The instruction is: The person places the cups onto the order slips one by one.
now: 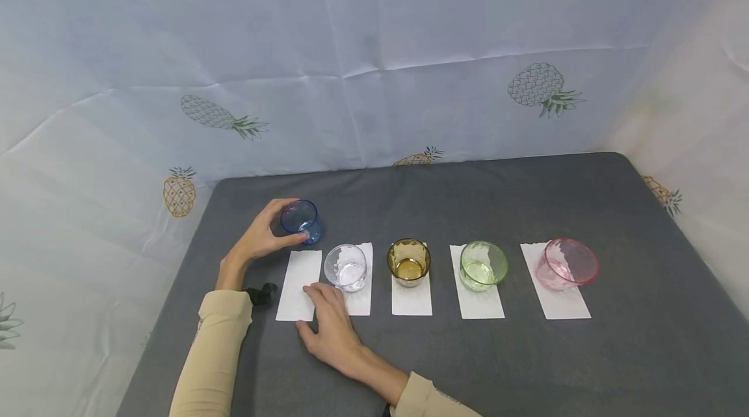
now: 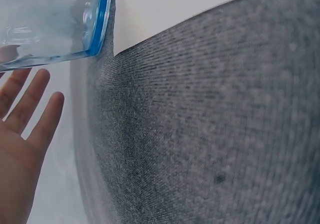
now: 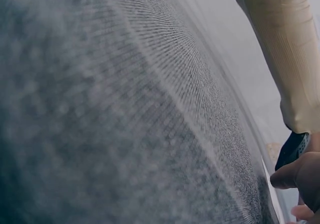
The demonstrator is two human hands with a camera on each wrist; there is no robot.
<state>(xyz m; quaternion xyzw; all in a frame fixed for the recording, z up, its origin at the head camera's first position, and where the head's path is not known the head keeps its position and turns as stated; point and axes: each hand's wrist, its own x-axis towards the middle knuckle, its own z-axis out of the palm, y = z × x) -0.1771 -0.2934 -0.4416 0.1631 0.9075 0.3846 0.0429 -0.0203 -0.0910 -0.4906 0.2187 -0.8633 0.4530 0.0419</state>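
My left hand (image 1: 264,233) grips a blue glass cup (image 1: 301,218), thumb and fingers on opposite sides. The cup is just behind the leftmost white paper (image 1: 294,287). In the left wrist view, the blue cup (image 2: 55,24) fills the upper left corner, with straight fingers of the left hand (image 2: 20,144) below it. My right hand (image 1: 333,332) rests low over that same paper, fingers near its right edge and thumb by its lower edge. Close beyond its fingertips stands a clear glass cup (image 1: 346,268) on a second paper. The right wrist view catches only part of the right hand (image 3: 302,179).
To the right, an amber cup (image 1: 409,263), a green cup (image 1: 482,265) and a pink cup (image 1: 566,264) each stand on white paper. All are on a grey cloth-covered table (image 1: 468,365). A pineapple-print curtain (image 1: 374,33) hangs behind.
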